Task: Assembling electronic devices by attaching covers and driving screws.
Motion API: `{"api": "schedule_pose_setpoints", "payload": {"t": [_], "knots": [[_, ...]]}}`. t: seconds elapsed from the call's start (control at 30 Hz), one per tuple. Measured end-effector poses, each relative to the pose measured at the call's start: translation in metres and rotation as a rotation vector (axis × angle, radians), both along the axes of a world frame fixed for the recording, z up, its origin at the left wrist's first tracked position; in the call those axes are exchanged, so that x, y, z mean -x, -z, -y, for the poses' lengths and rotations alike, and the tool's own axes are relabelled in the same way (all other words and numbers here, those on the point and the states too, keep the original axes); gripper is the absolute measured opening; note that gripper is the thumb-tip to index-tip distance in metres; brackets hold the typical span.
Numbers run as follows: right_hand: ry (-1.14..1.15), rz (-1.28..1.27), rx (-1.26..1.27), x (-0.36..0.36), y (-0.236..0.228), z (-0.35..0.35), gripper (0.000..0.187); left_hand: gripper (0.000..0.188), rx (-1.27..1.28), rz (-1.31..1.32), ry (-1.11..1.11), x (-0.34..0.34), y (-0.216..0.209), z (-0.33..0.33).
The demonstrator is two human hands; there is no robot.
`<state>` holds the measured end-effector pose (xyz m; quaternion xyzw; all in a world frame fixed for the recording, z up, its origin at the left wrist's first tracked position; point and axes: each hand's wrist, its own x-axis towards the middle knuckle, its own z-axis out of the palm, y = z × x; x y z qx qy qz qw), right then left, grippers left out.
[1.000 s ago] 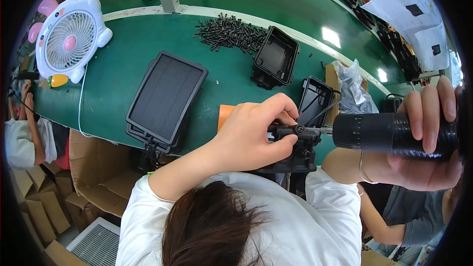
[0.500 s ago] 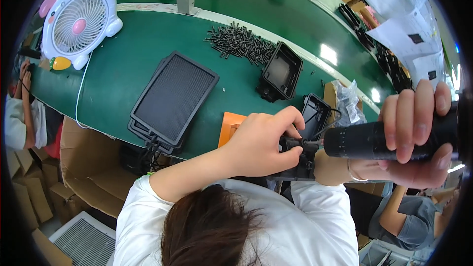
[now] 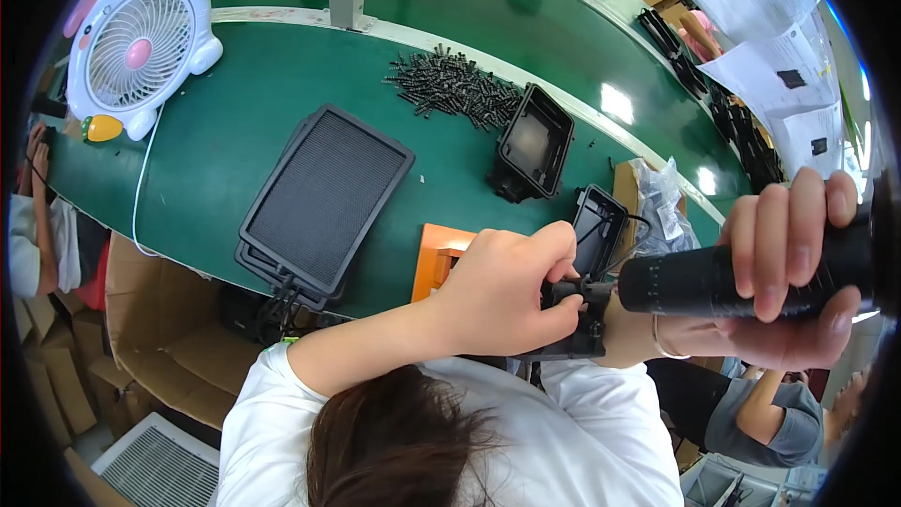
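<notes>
My right hand (image 3: 798,263) is wrapped round a black cylindrical power screwdriver (image 3: 671,282) with a scale ring near its tip. The tool lies sideways, tip pointing left toward a black plastic part (image 3: 584,329). My left hand (image 3: 511,291) is closed on that part by thumb and forefinger; what exactly they pinch is hidden. The part's lower side is partly covered by my left hand. Just beyond it stands an open black housing (image 3: 596,225) with a cable. Partly behind my left forearm sits an orange block (image 3: 434,258).
Flat black panels with cables (image 3: 328,197) lie stacked left of centre. Farther off are a pile of black screws (image 3: 455,84) and another open black housing (image 3: 535,145). A white fan (image 3: 141,56) stands far left; a carton with plastic bags (image 3: 657,207) is at the right. Other people are nearby.
The whole view has shifted slightly. My left hand and the black part sit a little lower in the picture; both grips look the same.
</notes>
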<state>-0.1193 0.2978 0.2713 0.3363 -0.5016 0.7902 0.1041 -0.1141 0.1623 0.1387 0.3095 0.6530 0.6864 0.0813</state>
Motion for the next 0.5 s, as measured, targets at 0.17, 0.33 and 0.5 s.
{"api": "schedule_pose_setpoints", "payload": {"t": [0.17, 0.33, 0.5], "knots": [[0.248, 0.020, 0.018, -0.010, 0.001, -0.003, 0.034, 0.028, 0.009, -0.096, -0.097, -0.001, -0.001, -0.003], [0.593, 0.005, 0.087, -0.025, 0.008, -0.010, 0.027, 0.028, -0.037, -0.133, -0.166, 0.001, 0.000, -0.005], [0.992, -0.026, 0.170, -0.035, 0.014, 0.011, 0.024, 0.031, -0.040, -0.136, -0.128, 0.005, 0.001, -0.005]]}}
